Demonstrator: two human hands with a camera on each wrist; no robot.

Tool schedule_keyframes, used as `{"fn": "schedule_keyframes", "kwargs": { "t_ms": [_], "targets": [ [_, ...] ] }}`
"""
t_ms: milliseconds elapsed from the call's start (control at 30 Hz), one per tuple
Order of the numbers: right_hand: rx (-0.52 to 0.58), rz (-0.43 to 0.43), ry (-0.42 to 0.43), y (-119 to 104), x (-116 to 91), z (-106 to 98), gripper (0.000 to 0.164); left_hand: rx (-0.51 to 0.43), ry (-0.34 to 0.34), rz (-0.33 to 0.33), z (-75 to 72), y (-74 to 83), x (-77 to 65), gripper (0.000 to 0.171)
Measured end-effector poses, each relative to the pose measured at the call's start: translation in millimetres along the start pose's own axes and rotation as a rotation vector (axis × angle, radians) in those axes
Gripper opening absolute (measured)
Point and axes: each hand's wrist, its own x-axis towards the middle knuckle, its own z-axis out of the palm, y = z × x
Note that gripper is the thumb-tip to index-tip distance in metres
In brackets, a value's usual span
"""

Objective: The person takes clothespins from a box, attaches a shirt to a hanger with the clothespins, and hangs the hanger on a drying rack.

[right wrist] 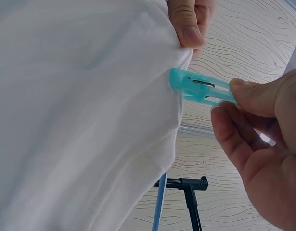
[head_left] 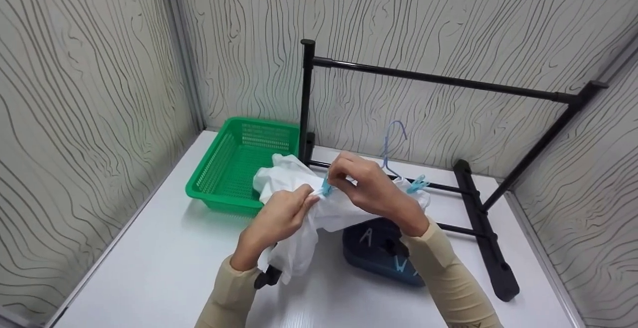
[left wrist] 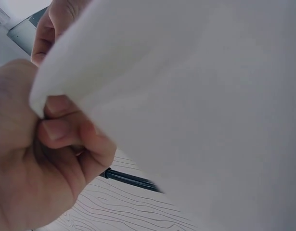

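Observation:
A white cloth (head_left: 294, 248) hangs in folds between the two hands. My left hand (head_left: 284, 213) pinches its upper edge between thumb and curled fingers; in the left wrist view the cloth (left wrist: 196, 96) hides much of the scene. With thumb and fingertips my right hand (head_left: 369, 186) holds a turquoise clothespin (right wrist: 200, 86) by its handle end, its other end on the cloth's edge beside the left thumb. A second turquoise clothespin (head_left: 417, 183) sits on the cloth's right end. From behind the cloth rises the hook of a blue hanger (head_left: 386, 143); the rest is mostly covered.
A green basket (head_left: 199, 193) stands at the left back of the white table (head_left: 164, 278). Behind the hands is a black rack (head_left: 448, 82) with a top bar and long feet. A dark blue case (head_left: 369, 255) with letters lies under the right forearm.

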Motion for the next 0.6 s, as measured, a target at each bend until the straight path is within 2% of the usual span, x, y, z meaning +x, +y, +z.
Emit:
{"fn": "schedule_keyframes", "kwargs": {
  "t_ms": [200, 400, 600],
  "targets": [
    [-0.012, 0.041, -0.044, -0.9, 0.1, -3.9, 0.012, 0.023, 0.006, 0.005, 2.6, 0.2, 1.5, 0.019],
    [-0.031, 0.09, -0.109, -1.6, 1.7, -7.0, 0.01, 0.055, 0.022, 0.038, 5.7, 1.0, 0.9, 0.019],
    [-0.016, 0.089, -0.142, -1.4, 1.2, -9.1, 0.011, 0.062, 0.018, 0.053, 6.5, 2.2, 0.5, 0.019]
  ]
}}
